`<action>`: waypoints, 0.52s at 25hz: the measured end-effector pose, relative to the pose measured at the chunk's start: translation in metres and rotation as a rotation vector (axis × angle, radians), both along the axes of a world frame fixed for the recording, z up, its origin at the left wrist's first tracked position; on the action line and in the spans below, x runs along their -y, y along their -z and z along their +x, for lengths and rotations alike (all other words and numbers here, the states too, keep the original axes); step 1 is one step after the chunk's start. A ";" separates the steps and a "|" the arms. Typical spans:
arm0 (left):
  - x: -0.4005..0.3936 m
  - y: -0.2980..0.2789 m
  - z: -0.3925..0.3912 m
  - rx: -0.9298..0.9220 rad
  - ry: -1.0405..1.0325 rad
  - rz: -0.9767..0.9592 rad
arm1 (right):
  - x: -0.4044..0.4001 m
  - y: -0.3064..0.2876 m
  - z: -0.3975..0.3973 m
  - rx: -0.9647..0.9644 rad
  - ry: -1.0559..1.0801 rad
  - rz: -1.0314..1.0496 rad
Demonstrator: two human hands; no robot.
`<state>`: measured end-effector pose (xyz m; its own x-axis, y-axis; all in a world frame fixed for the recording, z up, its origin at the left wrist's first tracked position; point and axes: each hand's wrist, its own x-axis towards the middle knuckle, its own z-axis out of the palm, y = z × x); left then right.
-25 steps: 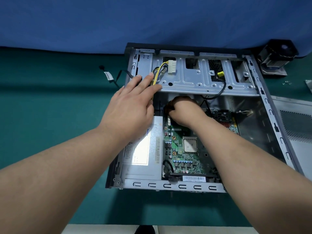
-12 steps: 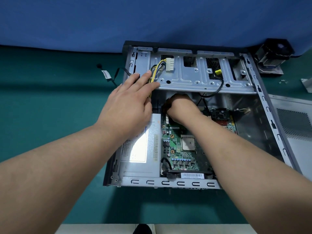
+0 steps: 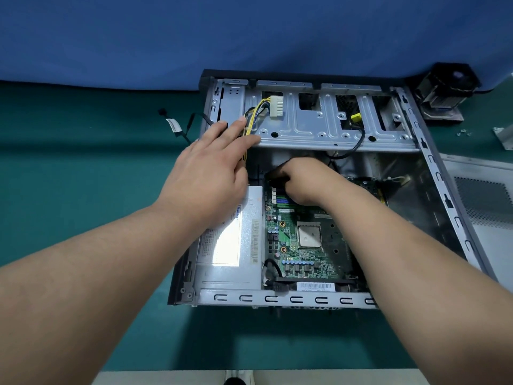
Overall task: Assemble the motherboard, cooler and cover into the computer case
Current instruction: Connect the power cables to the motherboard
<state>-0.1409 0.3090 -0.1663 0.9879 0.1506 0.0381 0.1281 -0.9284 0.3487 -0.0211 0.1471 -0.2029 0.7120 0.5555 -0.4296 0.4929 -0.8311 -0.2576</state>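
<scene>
The case (image 3: 433, 168) lies open on the green surface (image 3: 83, 190), bare sheet steel with a punched drive cage (image 3: 319, 126) across its far end. The motherboard (image 3: 302, 245), a flat green board with a square metal-capped processor (image 3: 309, 235) near its middle, lies inside on the case floor, its long axis running away from the person, just beside the grey power supply (image 3: 230, 245).

The right hand (image 3: 302, 182) is the nearer one: it rests over the board's far end, below the cage edge, fingers curled down around something dark, probably a connector or cable; what exactly it grips cannot be told. The left hand (image 3: 211, 173) lies flat, fingers straight, its fingertips against the cage's left corner beside the yellow-and-black wires (image 3: 256, 112), holding nothing.

The cooler (image 3: 444, 93), a black fan on a finned metal block, stands on the surface beyond the case's far right corner, well apart from both hands and on the right hand's side. The cover (image 3: 485, 207), a perforated grey panel, lies flat just right of the case. Neither appears fitted yet.
</scene>
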 end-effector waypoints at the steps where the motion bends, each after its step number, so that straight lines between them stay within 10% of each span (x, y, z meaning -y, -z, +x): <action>1: 0.000 0.000 0.000 0.001 0.002 0.001 | 0.000 -0.001 -0.003 0.027 -0.033 -0.026; 13: 0.000 0.001 0.000 0.008 0.001 0.007 | -0.008 -0.001 -0.031 0.271 -0.252 -0.315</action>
